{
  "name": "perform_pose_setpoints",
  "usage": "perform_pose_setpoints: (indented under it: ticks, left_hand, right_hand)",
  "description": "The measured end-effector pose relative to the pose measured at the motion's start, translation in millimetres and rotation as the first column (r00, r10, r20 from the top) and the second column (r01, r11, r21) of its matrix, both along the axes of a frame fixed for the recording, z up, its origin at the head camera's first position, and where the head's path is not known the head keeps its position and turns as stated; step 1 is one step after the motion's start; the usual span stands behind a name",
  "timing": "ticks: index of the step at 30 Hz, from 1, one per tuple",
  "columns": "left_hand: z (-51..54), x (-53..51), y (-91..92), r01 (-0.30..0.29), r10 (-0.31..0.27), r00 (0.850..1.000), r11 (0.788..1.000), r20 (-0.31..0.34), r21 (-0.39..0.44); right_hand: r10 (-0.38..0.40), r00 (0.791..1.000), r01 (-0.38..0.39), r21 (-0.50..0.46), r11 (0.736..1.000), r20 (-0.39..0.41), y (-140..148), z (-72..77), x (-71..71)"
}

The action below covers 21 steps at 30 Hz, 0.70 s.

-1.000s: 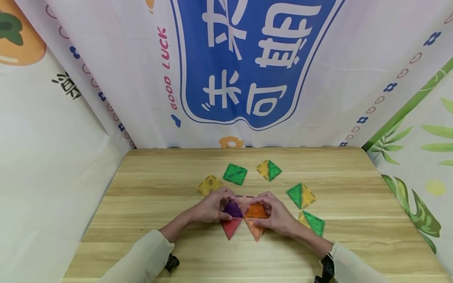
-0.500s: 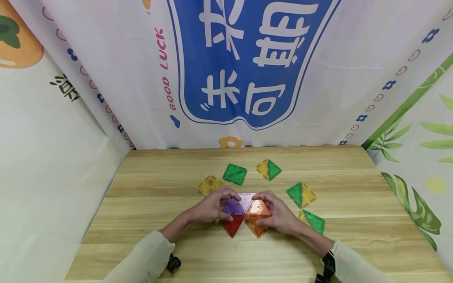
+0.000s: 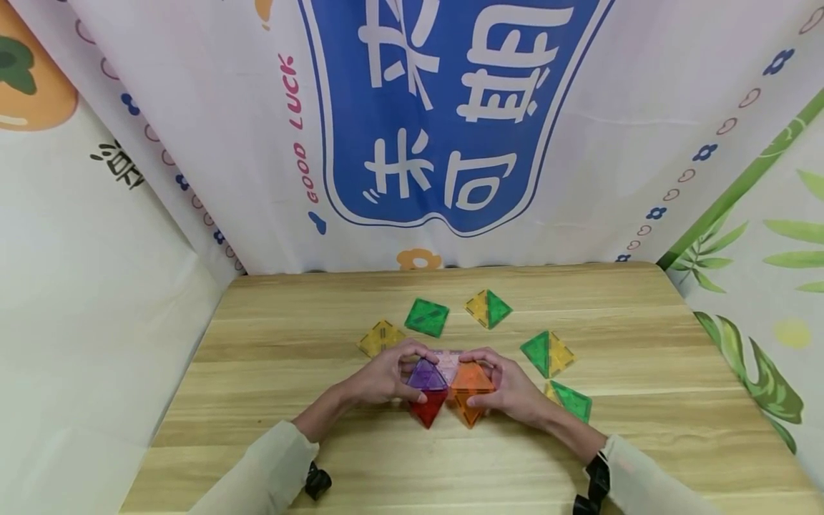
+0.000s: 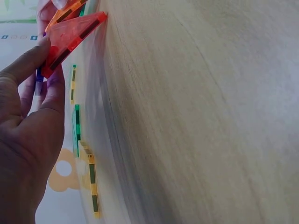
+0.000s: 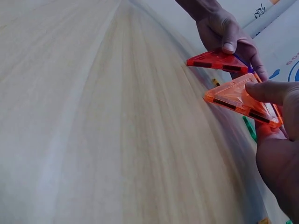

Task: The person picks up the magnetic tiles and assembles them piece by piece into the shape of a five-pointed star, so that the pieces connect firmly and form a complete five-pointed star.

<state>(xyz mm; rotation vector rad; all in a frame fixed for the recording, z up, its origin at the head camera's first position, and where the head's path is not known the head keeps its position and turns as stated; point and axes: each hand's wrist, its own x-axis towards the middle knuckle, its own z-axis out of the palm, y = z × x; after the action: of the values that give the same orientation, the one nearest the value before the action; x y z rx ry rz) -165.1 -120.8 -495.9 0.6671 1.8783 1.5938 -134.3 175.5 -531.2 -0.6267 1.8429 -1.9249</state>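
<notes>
Now your left hand [image 3: 391, 372] pinches purple and red translucent plastic triangles [image 3: 428, 409], your right hand [image 3: 510, 390] orange translucent plastic triangles [image 3: 473, 377], flanking the pink translucent tile [image 3: 447, 366]; the lower tips have drawn closer, suggesting inward folding.

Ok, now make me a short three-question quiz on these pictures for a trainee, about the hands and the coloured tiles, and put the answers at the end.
1. Multiple choice: what colour is the triangle that the thumb of the left hand touches? (a) green (b) red (c) blue
2. True or false: the purple triangle is nearer the left hand than the right hand.
3. Count: how many green-and-yellow pairs lie on the wooden table?

Key:
1. b, the red triangle.
2. True; the right hand holds the orange triangles.
3. Three, the nearest partly hidden by the right forearm.
</notes>
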Motion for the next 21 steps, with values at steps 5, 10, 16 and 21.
perform_pose_setpoints:
  ticks: [5, 10, 16, 21]
  left_hand:
    - [-0.3, 0.5, 1.4, -0.012, 0.012, 0.999, 1.0, 0.03, 0.023]
    - [-0.4, 1.2, 3.2, -0.022, 0.02, 0.998, 0.999, 0.057, 0.039]
    - [0.3, 0.7, 6.2, -0.049, 0.047, 0.996, 0.999, 0.071, 0.017]
    - [1.3, 0.5, 6.3, -0.048, 0.046, 0.996, 0.999, 0.078, 0.023]
  right_hand:
    - [-0.01, 0.999, 0.011, -0.019, 1.0, 0.051, 0.5, -0.1, -0.8]
    - [-0.022, 0.993, 0.028, -0.053, 0.998, 0.117, 0.4, 0.4, -1.3]
    - [-0.055, 0.978, 0.074, -0.085, 0.994, 0.202, 0.3, 0.3, -0.7]
    - [-0.054, 0.97, 0.087, -0.132, 0.987, 0.238, -0.8, 1.2, -1.3]
